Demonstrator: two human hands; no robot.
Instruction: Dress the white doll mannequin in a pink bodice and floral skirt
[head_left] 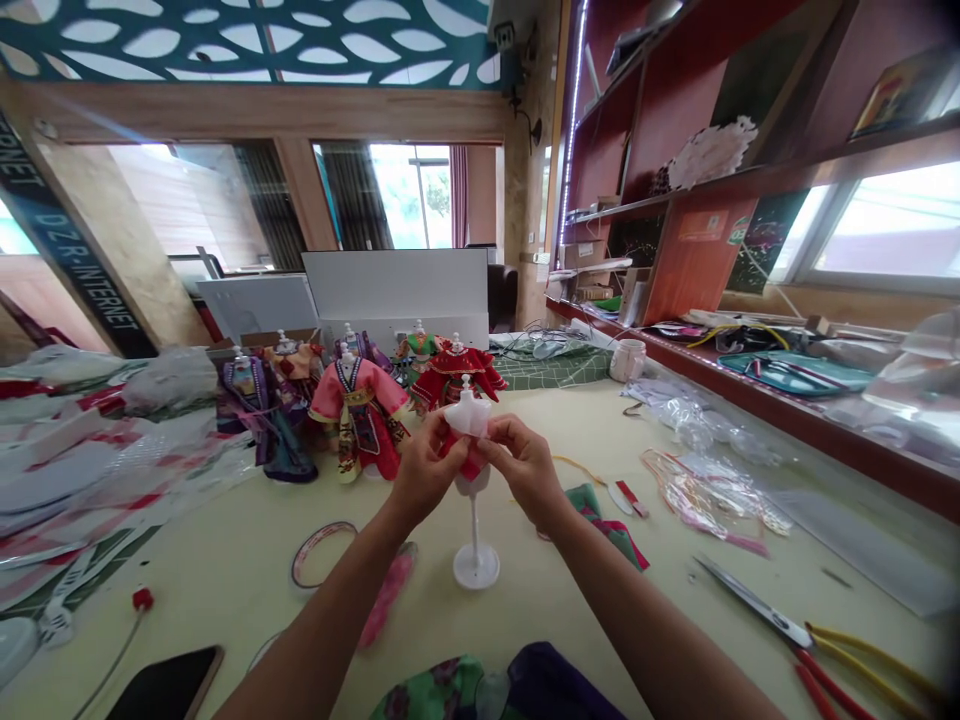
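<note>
A small white doll mannequin (474,412) stands upright on a thin post with a round white base (476,567). A piece of red cloth (472,464) lies against its front, below the chest. My left hand (430,462) pinches the cloth's left side between thumb and fingers. On the other side, my right hand (525,462) pinches the cloth near the mannequin's waist. Both hands are at about the same height, close together. Behind them stand several small mannequins in costumes, among them one in a pink robe (361,405) and one in red (457,375).
Scissors (757,605) with red and yellow handles lie at the right. A tape roll (322,555), a phone (169,685) and a pink strip (388,595) are at the left. Green and purple cloth (555,685) lies at the front edge. Plastic bags (697,420) lie back right.
</note>
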